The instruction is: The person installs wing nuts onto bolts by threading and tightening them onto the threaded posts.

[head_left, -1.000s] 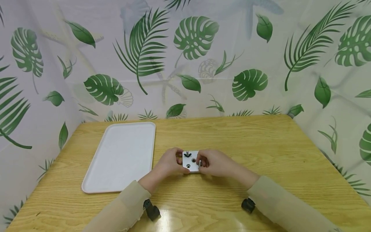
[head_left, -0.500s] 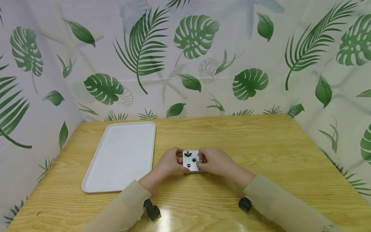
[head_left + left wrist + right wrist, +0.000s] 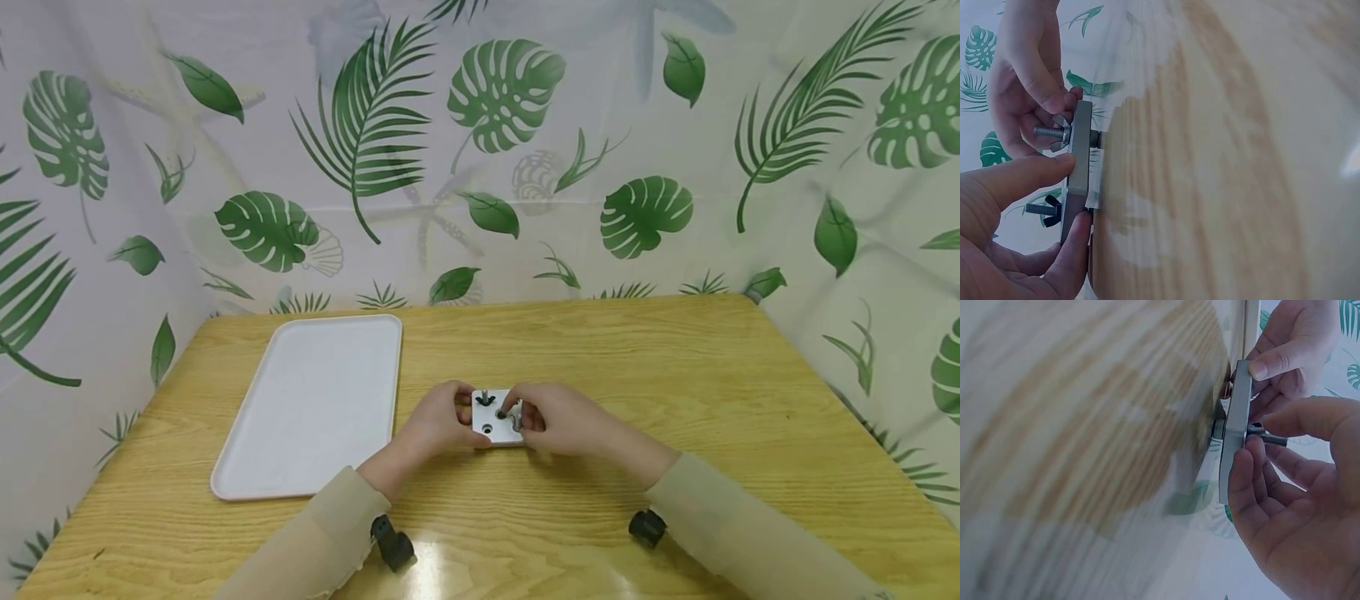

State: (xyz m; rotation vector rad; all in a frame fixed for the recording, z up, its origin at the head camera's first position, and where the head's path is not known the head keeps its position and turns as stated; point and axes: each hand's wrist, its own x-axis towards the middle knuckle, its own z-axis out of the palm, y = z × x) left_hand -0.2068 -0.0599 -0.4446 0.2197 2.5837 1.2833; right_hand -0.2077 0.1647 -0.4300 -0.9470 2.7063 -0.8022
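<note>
A square metal plate (image 3: 506, 437) with several holes is gripped along its left side by my left hand (image 3: 437, 423), thumb on the near edge, fingers on the far one. At its far left corner a bolt carries a black wing nut (image 3: 1053, 211). A second bolt (image 3: 1047, 132) stands through the right part, its head showing under the plate in the left wrist view. On that bolt sits a silver wing nut (image 3: 1067, 134), and my right hand (image 3: 561, 419) has finger and thumb curled about it, partly hiding it in the head view.
A white rectangular tray (image 3: 315, 400) lies on the wooden table (image 3: 675, 375) to the left of my hands. A leaf-printed cloth (image 3: 555, 167) hangs behind the table and along both sides. Wrist cameras sit below both sleeves.
My right hand's fingers close in around the bolt, then spread again with the index finger further over the plate's middle hole. My left hand and the plate stay in place.
</note>
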